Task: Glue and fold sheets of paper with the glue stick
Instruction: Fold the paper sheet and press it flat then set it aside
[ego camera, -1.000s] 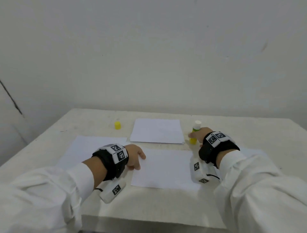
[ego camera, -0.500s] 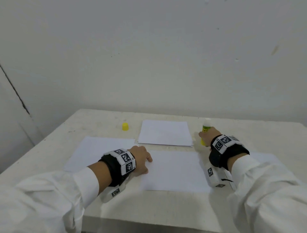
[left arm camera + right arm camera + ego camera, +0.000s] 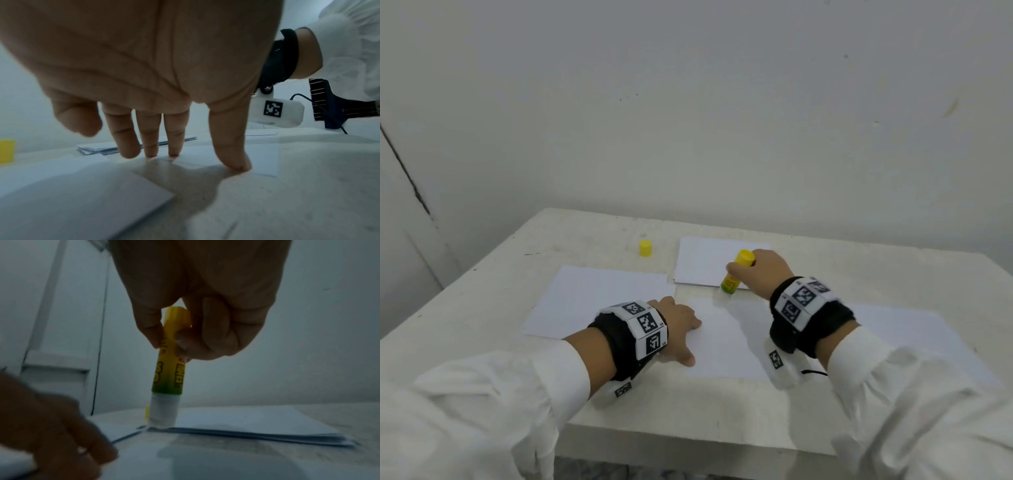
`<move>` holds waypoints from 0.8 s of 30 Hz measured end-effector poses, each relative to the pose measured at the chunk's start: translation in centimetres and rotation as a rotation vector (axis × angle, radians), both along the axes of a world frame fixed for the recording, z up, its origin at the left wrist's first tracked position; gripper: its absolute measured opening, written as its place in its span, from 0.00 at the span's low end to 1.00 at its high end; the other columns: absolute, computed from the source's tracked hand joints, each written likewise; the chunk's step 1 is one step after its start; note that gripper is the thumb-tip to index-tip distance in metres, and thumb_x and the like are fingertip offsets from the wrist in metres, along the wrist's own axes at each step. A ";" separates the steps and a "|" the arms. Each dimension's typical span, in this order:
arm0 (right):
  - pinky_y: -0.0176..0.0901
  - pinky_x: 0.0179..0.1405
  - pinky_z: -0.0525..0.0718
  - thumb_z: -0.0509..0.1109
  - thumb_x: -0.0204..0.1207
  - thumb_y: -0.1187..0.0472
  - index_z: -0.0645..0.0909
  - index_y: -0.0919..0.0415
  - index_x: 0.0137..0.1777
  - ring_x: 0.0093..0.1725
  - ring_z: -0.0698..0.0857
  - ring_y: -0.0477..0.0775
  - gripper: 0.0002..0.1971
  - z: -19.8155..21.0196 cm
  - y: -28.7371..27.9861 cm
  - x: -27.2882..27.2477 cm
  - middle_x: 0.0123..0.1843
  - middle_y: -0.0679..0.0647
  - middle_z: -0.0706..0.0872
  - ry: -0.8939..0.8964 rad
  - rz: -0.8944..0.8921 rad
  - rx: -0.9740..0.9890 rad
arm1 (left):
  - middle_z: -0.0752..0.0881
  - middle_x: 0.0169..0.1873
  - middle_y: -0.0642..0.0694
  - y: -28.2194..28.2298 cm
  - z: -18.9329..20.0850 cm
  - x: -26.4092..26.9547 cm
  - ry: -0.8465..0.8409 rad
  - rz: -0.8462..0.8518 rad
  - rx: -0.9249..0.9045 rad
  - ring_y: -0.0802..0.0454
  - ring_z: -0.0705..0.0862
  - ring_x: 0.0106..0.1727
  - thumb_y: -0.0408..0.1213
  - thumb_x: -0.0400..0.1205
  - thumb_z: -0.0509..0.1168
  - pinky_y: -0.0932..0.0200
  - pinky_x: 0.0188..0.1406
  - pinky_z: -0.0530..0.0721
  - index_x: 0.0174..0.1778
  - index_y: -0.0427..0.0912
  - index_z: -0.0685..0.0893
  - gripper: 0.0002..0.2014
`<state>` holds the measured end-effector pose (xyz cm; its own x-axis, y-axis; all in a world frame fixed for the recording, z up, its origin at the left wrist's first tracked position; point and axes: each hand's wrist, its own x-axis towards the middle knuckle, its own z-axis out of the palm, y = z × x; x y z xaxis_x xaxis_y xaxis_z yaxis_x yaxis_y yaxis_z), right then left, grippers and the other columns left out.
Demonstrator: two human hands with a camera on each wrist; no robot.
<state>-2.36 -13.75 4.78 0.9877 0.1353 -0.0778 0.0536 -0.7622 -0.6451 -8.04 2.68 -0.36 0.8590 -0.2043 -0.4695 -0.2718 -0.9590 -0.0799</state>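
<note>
My right hand (image 3: pixel 760 274) pinches a yellow-green glue stick (image 3: pixel 732 277) near its yellow base. The stick points down, and its white glue end (image 3: pixel 163 412) stands at the far edge of the middle white sheet (image 3: pixel 726 342), just in front of the paper stack (image 3: pixel 705 260). My left hand (image 3: pixel 678 325) lies on the sheet's left edge, its straight fingertips (image 3: pixel 173 152) pressing down on the paper. The stick's yellow cap (image 3: pixel 645 248) stands alone on the table further back to the left.
Another white sheet (image 3: pixel 599 298) lies to the left on the pale table (image 3: pixel 524 274), and one more (image 3: pixel 893 329) lies to the right beyond my right wrist. The wall rises right behind the table. The table's front edge (image 3: pixel 688 442) is near my forearms.
My right hand has turned the glue stick over, white end now down, and brought it left from beside the stack to the middle sheet's far edge. The left hand stays on the sheet.
</note>
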 end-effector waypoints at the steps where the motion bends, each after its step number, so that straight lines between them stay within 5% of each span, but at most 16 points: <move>1: 0.40 0.26 0.65 0.68 0.76 0.52 0.67 0.58 0.29 0.29 0.71 0.50 0.19 -0.5 1.1 -0.1 0.29 0.52 0.70 0.001 0.013 -0.041 | 0.60 0.81 0.52 0.0 0.0 -0.1 -0.004 -0.014 0.004 0.43 0.62 0.76 0.62 0.77 0.64 0.47 0.70 0.67 0.82 0.54 0.58 0.39; 6: 0.39 0.27 0.67 0.67 0.75 0.51 0.66 0.57 0.34 0.38 0.75 0.53 0.15 -1.7 5.2 0.2 0.34 0.50 0.72 -0.005 0.022 -0.114 | 0.57 0.82 0.50 0.4 -0.1 -0.3 -0.015 -0.018 -0.017 0.43 0.59 0.78 0.62 0.78 0.63 0.45 0.72 0.66 0.83 0.55 0.57 0.39; 15: 0.38 0.26 0.64 0.66 0.77 0.52 0.63 0.57 0.33 0.41 0.74 0.54 0.18 -2.4 6.5 0.5 0.33 0.50 0.69 -0.009 0.063 -0.277 | 0.68 0.75 0.47 0.3 -0.4 -0.4 -0.063 -0.043 -0.015 0.42 0.66 0.74 0.62 0.77 0.64 0.44 0.67 0.71 0.80 0.52 0.63 0.37; 20: 0.40 0.31 0.68 0.66 0.78 0.52 0.69 0.62 0.44 0.44 0.74 0.55 0.13 -2.2 5.0 0.2 0.33 0.49 0.68 -0.035 0.046 -0.328 | 0.69 0.74 0.48 0.2 -0.6 0.0 -0.066 -0.031 0.008 0.42 0.67 0.73 0.65 0.74 0.66 0.44 0.68 0.70 0.80 0.53 0.62 0.40; 24: 0.38 0.25 0.63 0.66 0.77 0.52 0.65 0.59 0.34 0.35 0.72 0.51 0.17 -2.1 2.5 0.3 0.33 0.50 0.68 -0.030 -0.034 -0.356 | 0.68 0.75 0.48 0.5 -0.6 0.1 -0.069 -0.047 0.005 0.42 0.67 0.72 0.66 0.73 0.65 0.41 0.69 0.71 0.77 0.49 0.67 0.39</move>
<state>-2.08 -11.23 2.63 0.9938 0.0720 -0.0848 0.0393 -0.9407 -0.3370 -7.92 3.18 -0.97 0.8788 -0.2432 -0.4107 -0.3103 -0.9449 -0.1044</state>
